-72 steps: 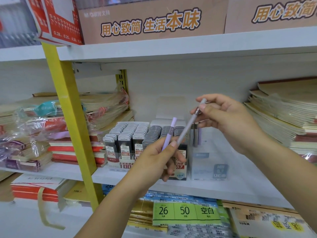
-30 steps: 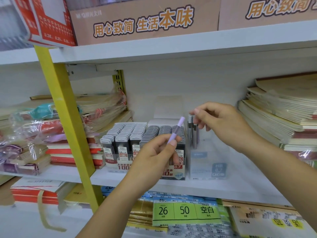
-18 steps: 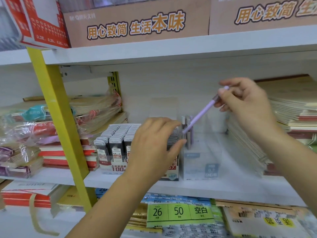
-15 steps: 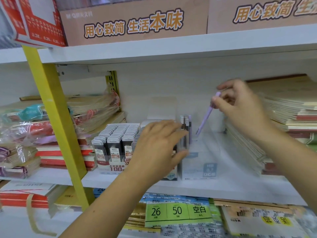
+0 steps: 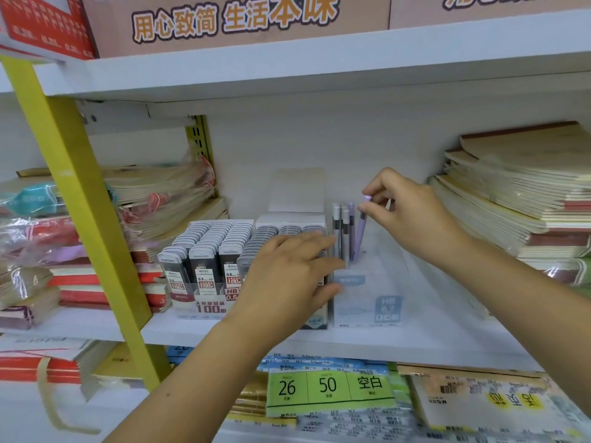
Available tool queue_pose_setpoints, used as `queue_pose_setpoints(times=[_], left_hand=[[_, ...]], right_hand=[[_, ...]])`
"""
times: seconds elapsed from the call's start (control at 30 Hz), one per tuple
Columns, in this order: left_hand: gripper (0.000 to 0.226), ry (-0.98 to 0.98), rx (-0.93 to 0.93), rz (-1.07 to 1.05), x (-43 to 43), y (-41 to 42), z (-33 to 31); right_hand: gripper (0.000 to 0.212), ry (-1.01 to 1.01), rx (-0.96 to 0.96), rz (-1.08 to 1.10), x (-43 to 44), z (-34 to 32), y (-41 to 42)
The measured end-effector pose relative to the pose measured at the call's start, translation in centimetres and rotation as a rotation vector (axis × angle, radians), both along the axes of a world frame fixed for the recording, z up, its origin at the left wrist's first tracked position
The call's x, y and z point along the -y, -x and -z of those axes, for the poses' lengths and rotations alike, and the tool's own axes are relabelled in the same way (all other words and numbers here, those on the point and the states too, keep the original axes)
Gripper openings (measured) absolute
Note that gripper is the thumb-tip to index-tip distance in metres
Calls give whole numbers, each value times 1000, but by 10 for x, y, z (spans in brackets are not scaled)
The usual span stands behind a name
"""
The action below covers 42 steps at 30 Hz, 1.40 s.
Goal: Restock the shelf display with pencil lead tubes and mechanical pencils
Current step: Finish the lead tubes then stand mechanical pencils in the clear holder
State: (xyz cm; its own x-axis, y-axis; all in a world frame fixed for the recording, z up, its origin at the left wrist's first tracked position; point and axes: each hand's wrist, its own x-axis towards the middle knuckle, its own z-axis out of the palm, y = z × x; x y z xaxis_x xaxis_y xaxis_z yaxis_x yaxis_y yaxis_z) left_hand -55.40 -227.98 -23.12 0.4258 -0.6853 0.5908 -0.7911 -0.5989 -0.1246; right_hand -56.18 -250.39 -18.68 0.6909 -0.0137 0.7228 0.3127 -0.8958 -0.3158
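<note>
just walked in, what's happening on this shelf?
A person is restocking a stationery shelf. Their right hand pinches the top of a purple mechanical pencil, held nearly upright with its tip apparently inside the clear display box, beside a few pencils already standing there. The left hand rests with straight fingers against the box's left side, in front of the rows of lead tubes. The box is mostly unfilled.
</note>
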Motion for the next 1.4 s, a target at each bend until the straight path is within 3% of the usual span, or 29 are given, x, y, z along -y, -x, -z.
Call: queue_pose_setpoints(times=[0.27,0.4,0.5,0.57,0.63,0.73,0.83,0.93,1.03,1.13,1.23,1.4], left_hand=[[35,16,9,2,0,-2,2],[34,6,14,11,0,-4,4],[35,14,30,22,0,0,1],[42,13,69,16,-1,6,2],[46,61,140,32,-6,14,10],[25,297,234,152,-20,33,48],[14,354,209,251,-36,54,117],[16,224,-57,237,-51,77,215],[26,102,-572,51,-71,101,318],[36,-29,-1054,-190,-91,114,403],[43,-145,-1346,-356,-105,118,464],[50,-163,-1498,-432,-98,116,527]], right_hand=[[21,70,-43,35,-10,1,-10],[15,200,-89,70,-9,2,-12],[24,241,-178,149,-3,-1,-1],[31,140,-129,122,-3,2,16],[28,-9,44,78,-8,8,42],[22,-160,235,-61,-27,35,88],[21,-271,154,-197,-49,95,124],[21,-337,-194,-174,-62,196,146],[29,-347,-811,-26,-69,324,166],[41,-368,-1219,72,-81,435,189],[37,-508,-1376,160,-97,504,204],[32,-752,-1382,436,-120,573,207]])
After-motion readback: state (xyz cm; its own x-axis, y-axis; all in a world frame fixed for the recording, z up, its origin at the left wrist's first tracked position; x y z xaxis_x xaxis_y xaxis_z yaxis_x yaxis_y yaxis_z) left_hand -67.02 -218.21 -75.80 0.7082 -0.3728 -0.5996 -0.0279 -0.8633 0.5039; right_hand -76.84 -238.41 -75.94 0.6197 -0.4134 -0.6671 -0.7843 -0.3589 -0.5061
